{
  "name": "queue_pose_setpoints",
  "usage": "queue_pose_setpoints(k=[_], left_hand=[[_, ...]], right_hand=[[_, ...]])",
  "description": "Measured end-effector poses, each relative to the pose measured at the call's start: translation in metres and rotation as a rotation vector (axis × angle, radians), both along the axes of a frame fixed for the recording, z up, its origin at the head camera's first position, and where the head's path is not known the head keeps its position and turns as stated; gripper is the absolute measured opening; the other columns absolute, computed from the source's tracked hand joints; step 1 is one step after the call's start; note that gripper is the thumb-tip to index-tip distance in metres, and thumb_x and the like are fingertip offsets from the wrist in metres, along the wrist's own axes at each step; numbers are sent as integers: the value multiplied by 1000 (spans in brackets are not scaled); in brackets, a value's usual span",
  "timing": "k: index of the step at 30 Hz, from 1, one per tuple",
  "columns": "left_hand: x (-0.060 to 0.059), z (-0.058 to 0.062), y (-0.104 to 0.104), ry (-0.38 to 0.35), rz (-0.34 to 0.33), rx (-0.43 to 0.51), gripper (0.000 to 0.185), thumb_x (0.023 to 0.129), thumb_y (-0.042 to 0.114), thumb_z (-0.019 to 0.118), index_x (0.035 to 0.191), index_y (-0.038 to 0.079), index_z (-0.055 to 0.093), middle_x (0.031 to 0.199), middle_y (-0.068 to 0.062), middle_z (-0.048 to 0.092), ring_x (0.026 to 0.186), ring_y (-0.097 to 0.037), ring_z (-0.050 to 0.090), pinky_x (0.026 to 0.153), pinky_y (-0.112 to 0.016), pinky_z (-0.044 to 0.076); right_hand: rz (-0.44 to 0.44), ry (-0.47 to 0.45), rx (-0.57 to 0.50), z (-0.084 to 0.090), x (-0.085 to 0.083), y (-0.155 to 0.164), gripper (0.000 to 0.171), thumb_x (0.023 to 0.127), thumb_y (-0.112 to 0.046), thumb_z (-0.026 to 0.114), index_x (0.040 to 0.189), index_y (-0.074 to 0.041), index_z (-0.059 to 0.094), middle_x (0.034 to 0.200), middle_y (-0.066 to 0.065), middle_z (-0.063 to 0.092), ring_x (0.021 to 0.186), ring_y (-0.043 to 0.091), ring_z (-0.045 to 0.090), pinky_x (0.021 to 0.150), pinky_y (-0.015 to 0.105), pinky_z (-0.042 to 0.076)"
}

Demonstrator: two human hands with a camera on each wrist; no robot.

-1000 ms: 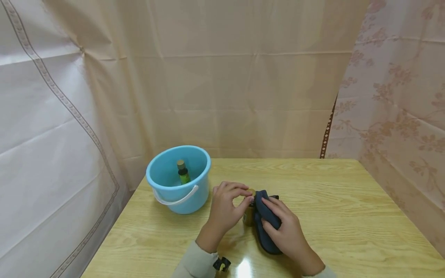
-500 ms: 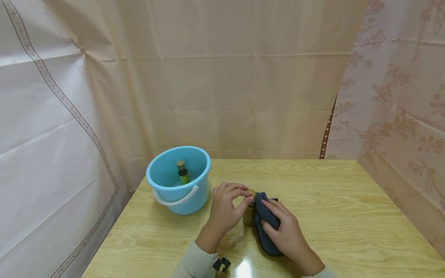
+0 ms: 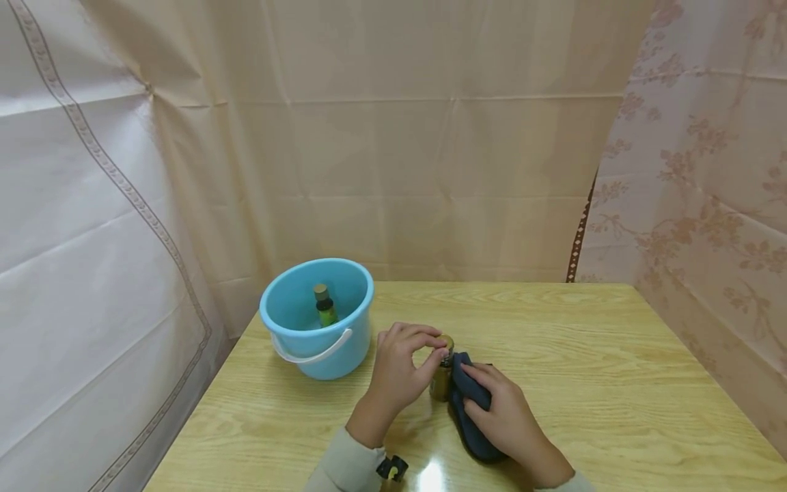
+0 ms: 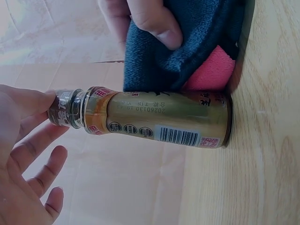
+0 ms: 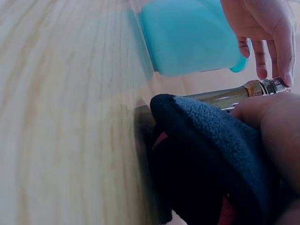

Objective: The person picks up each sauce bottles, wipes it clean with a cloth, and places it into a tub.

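Observation:
A small gold-labelled bottle (image 4: 140, 119) stands upright on the table. Its cap (image 4: 62, 108) is pinched between the thumb and a finger of my left hand (image 3: 396, 369), while the other fingers spread loosely. My right hand (image 3: 509, 417) grips a folded dark blue cloth (image 3: 473, 430), and its upper fold bears against the bottle's right side. In the left wrist view, a pink part (image 4: 211, 70) of the cloth shows low against the bottle. The cloth hides part of the bottle in the right wrist view.
A light blue bucket (image 3: 335, 355) with a white handle (image 3: 316, 357) stands at the back left of the wooden table (image 3: 584, 362). Inside it is a dark bottle (image 3: 325, 311) with a green label. Curtains (image 3: 399, 157) hang behind and along both sides.
My right hand has slid the cloth a little down along the bottle and toward me, uncovering more of the bottle's neck. The left hand has stayed on the cap.

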State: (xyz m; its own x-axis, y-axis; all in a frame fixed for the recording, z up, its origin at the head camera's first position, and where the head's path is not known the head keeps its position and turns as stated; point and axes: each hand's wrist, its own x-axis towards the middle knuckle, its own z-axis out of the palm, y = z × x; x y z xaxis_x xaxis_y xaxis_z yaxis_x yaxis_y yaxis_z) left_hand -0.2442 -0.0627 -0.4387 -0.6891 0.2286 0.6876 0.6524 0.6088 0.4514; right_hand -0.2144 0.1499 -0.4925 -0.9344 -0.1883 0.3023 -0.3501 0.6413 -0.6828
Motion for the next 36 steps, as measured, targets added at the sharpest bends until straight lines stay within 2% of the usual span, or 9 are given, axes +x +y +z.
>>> queue_pose_setpoints(k=[5, 10, 18, 23, 27, 30, 33, 36], left_hand=[[0, -1, 0, -3, -1, 2, 12, 97, 33, 75, 104, 26, 81, 118, 11, 76, 106, -10, 61, 88, -40, 39], [0, 0, 0, 7, 1, -8, 11, 98, 31, 74, 105, 25, 81, 119, 10, 76, 106, -12, 62, 87, -40, 39], [0, 0, -1, -8, 11, -61, 12, 100, 29, 69, 107, 26, 79, 124, 11, 75, 107, -13, 62, 88, -40, 40], [0, 0, 0, 2, 10, -59, 12, 99, 29, 71, 107, 26, 79, 123, 11, 75, 106, -14, 62, 87, -40, 40], [0, 0, 0, 6, 11, -56, 11, 99, 29, 71, 106, 26, 79, 122, 12, 75, 105, -13, 61, 87, -40, 39], [0, 0, 1, -6, 15, -58, 12, 99, 30, 70, 105, 26, 79, 122, 12, 75, 105, -12, 61, 87, -39, 39], [0, 0, 1, 5, 20, -57, 12, 99, 30, 70, 104, 26, 80, 121, 12, 76, 104, -12, 61, 87, -39, 39], [0, -2, 1, 29, 17, -54, 11, 97, 33, 73, 102, 26, 80, 120, 13, 76, 104, -13, 61, 88, -40, 40]], right_hand=[[-7, -38, 17, -1, -1, 0, 54, 86, -10, 78, 138, -21, 68, 139, 2, 64, 129, 27, 61, 100, 49, 54], [-9, -16, 20, -2, -2, 0, 54, 85, -9, 78, 137, -20, 69, 138, 2, 64, 128, 28, 62, 99, 51, 54], [-12, 106, -19, -1, -1, 1, 56, 86, -11, 80, 138, -27, 67, 139, -1, 64, 126, 26, 63, 96, 50, 55], [-19, 188, -60, 1, 1, 0, 58, 84, -9, 81, 138, -27, 68, 139, -2, 64, 125, 23, 64, 93, 50, 56], [-18, 254, -101, 1, 1, 0, 62, 83, -7, 82, 140, -27, 66, 141, 0, 63, 127, 26, 63, 94, 49, 57], [0, 300, -114, 2, 2, 2, 65, 83, -6, 83, 142, -27, 64, 143, 1, 61, 129, 28, 63, 98, 32, 55], [30, 331, -129, 4, 4, 3, 66, 84, -5, 83, 144, -25, 63, 145, 2, 60, 130, 28, 62, 102, 16, 46], [49, 342, -156, 3, 6, 5, 67, 84, -4, 83, 144, -25, 63, 146, 1, 59, 132, 27, 60, 104, 10, 40]])
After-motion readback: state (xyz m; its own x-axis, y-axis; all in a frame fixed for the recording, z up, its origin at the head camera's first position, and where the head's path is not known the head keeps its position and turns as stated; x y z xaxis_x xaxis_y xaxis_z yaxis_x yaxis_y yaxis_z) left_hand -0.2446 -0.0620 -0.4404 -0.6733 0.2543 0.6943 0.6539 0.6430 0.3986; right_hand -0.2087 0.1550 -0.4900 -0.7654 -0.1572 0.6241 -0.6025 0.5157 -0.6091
